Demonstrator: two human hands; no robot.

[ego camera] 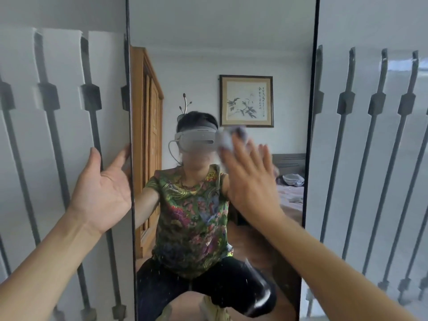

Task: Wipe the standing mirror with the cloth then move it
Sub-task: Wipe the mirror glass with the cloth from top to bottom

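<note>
Right hand (252, 181) pressing cloth (228, 140) on mirror (220, 38), left hand (104, 188) at its left edge

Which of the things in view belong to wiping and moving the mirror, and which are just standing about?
For the job: standing mirror; cloth, pressed on the glass by the right hand; left hand at the mirror's left edge.
Just about: barred white panels either side; in the reflection, framed picture, wooden wardrobe, bed.

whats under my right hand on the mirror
A pale bunched cloth, pressed to the mirror by the right hand; only its upper part shows past the fingertips. The rest of it, and the glass beneath, is hidden by the hand.
</note>
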